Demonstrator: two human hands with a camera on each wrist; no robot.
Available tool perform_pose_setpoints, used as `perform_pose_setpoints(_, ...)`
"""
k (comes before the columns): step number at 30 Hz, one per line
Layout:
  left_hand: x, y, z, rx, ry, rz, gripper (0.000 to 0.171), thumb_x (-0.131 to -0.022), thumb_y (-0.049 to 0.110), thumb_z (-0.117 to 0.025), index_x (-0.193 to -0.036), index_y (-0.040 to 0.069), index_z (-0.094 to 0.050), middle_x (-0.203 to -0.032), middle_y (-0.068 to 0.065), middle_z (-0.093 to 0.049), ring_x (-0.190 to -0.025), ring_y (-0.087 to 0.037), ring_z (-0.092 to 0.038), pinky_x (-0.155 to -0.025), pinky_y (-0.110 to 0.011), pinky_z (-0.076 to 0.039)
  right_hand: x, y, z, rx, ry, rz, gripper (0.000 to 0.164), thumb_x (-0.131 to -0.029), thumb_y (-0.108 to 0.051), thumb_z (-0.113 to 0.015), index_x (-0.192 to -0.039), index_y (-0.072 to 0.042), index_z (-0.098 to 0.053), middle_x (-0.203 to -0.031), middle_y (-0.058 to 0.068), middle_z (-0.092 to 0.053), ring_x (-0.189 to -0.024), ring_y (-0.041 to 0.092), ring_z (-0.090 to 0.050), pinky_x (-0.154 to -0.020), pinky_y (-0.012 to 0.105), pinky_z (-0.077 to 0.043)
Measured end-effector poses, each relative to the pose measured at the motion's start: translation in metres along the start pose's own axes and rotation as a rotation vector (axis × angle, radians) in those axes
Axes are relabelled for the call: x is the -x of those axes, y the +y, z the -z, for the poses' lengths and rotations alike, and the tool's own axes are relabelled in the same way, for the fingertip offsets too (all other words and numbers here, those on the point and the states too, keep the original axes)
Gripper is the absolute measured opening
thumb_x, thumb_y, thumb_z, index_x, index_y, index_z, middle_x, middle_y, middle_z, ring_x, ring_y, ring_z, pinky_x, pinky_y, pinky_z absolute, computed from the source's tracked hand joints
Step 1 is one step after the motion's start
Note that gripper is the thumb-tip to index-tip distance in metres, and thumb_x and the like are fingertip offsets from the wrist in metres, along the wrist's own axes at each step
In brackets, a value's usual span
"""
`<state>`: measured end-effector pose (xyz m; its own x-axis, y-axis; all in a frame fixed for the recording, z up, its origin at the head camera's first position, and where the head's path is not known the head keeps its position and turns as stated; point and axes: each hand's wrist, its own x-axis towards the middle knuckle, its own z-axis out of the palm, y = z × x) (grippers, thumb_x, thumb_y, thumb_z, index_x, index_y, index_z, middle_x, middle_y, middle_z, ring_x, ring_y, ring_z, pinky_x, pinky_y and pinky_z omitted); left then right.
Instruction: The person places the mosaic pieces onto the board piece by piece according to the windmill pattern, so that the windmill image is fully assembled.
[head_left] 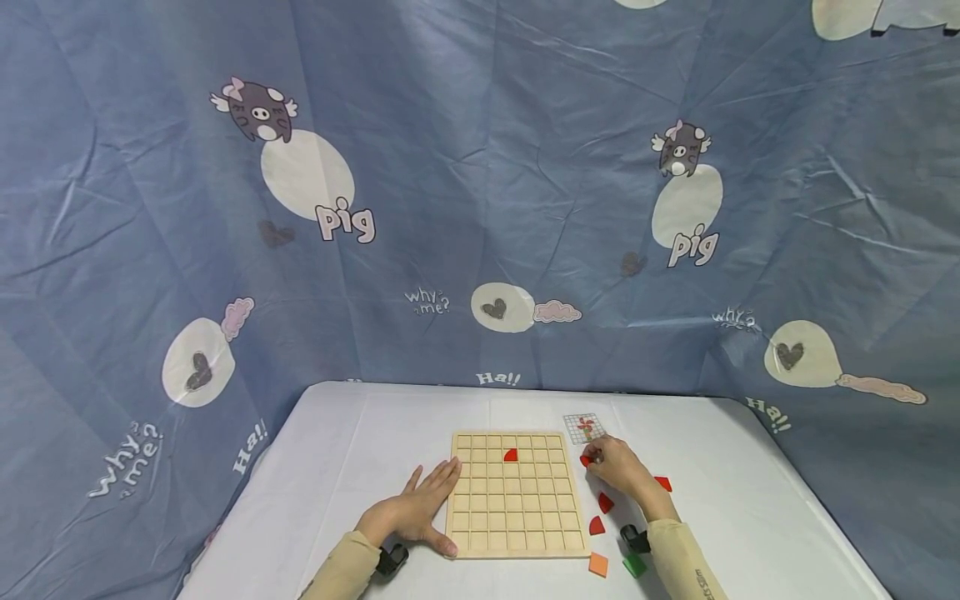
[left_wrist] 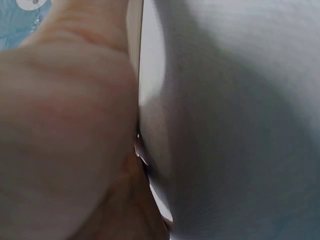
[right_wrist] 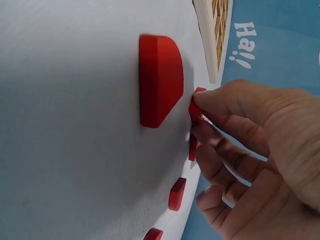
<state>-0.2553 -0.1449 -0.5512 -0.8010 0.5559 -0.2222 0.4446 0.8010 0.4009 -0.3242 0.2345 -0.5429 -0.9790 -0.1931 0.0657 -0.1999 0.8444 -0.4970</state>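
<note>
A wooden grid board (head_left: 517, 500) lies on the white table, with one red quarter-circle block (head_left: 511, 455) in a cell of its second row. My left hand (head_left: 420, 504) rests at the board's left edge, fingers spread and thumb near the lower left corner. Right of the board, my right hand (head_left: 618, 467) pinches a red block (right_wrist: 197, 106) between thumb and fingers, close to the tabletop. Other red blocks (right_wrist: 160, 82) lie around that hand, two of them (head_left: 605, 502) between it and the orange square. In the left wrist view the palm (left_wrist: 65, 135) fills much of the picture.
A small card (head_left: 576, 428) printed with a grid and a red figure lies beyond the right hand. Nearer the front are an orange square (head_left: 598, 564) and a green block (head_left: 634, 567), beside the right wrist's camera (head_left: 635, 538). A blue patterned curtain (head_left: 480, 208) hangs behind the table.
</note>
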Motion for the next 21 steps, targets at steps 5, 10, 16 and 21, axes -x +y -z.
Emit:
perform_pose_setpoints(5, -0.0007, -0.0006, -0.0002, 0.000, 0.000, 0.003, 0.136, -0.058, 0.070, -0.072, -0.155, 0.003, -0.004, -0.164, -0.013, 0.000, -0.151, -0.031, -0.003, -0.119, -0.060, 0.000, -0.0001, 0.0011, 0.0010, 0.015, -0.004, 0.015, 0.016, -0.074, -0.002, -0.073, -0.088, -0.008, -0.068, -0.080, 0.000, -0.058, -0.071, 0.013, -0.048, -0.063, 0.029, -0.041)
perform_pose_setpoints(10, -0.0006, -0.0007, 0.0000, -0.001, 0.000, 0.003, 0.135, -0.059, 0.070, -0.072, -0.155, 0.003, -0.004, -0.164, -0.014, 0.000, -0.151, -0.032, -0.003, -0.119, -0.060, 0.000, -0.0006, 0.0027, -0.0004, -0.005, -0.007, 0.010, 0.015, -0.074, -0.002, -0.072, -0.087, -0.008, -0.068, -0.081, 0.000, -0.059, -0.073, 0.013, -0.049, -0.064, 0.029, -0.042)
perform_pose_setpoints(16, -0.0004, -0.0006, 0.0002, 0.009, 0.000, 0.002, 0.135, -0.059, 0.069, -0.073, -0.155, 0.003, -0.004, -0.164, -0.013, 0.000, -0.151, -0.032, -0.003, -0.119, -0.060, 0.000, -0.0007, 0.0036, -0.0016, -0.024, 0.009, 0.013, 0.014, -0.074, -0.001, -0.073, -0.087, -0.007, -0.069, -0.083, 0.001, -0.061, -0.073, 0.013, -0.051, -0.064, 0.029, -0.044)
perform_pose_setpoints(21, -0.0005, -0.0005, 0.0004, 0.004, -0.001, -0.001, 0.135, -0.059, 0.069, -0.072, -0.155, 0.003, -0.003, -0.163, -0.014, 0.000, -0.151, -0.032, -0.003, -0.119, -0.060, 0.000, -0.0007, 0.0043, -0.0025, -0.036, 0.025, 0.013, 0.016, -0.074, -0.001, -0.073, -0.089, -0.005, -0.069, -0.084, 0.001, -0.064, -0.074, 0.012, -0.053, -0.065, 0.029, -0.046)
